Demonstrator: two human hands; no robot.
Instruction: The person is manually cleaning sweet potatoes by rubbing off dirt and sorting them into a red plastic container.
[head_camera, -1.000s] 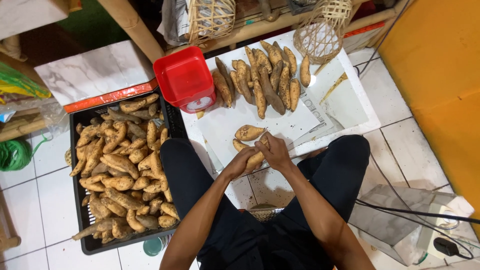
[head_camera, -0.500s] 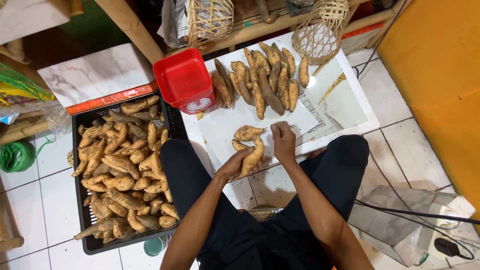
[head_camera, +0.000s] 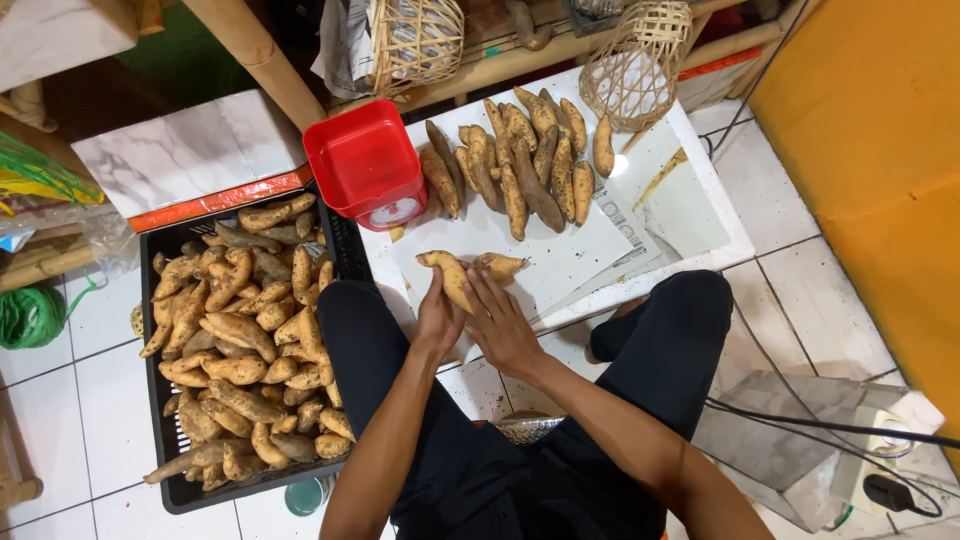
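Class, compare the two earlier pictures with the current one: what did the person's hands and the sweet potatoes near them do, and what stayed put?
The left hand now grips a sweet potato near the other sweet potato; the right hand, earlier lifted aside, has returned beside it. The red scale, black crate and back row of sweet potatoes stayed unmoved.

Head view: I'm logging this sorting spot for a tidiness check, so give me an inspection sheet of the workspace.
Surface: white board on a tiled floor, partly covered by paper sheets.
Job's things: one sweet potato between both hands, a second sweet potato beside it.
Clutter: row of sweet potatoes, red scale, black crate full of tubers, two wicker baskets.
Grippers: left hand and right hand both on the first tuber.
Cables: black cables across the floor to a socket strip.
Surroundings: orange wall, marble slab, green twine.
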